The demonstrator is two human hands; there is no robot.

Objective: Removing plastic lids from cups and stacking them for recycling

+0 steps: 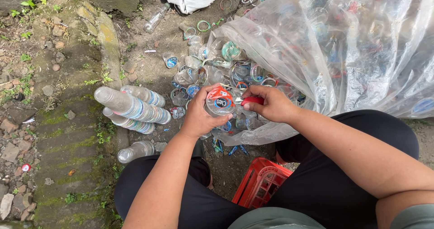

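A person sits low over bare dirt, seen from above, knees spread in black trousers. The left hand [199, 116] wraps its grip around a clear plastic cup [220, 101], fingers curled about the cup's wall. The cup sits at the middle of the scene, just above the near edge of a heap of clear cups [212, 71]. Its sealed mouth, with a red and blue printed lid, faces up toward the camera, so its long axis runs roughly away from the viewer, tilted slightly right. The right hand [269, 105] meets it from the right, its grip pinched shut on a small red tool [252, 100] whose tip touches the cup's rim. The tool lies nearly level, pointing left. A large clear plastic bag [352, 44] full of cups fills the far right. To the left, stacks of nested cups [133, 109] lie on their sides by a mossy stone kerb [68, 134]. A red crate [260, 181] stands between the knees, near.
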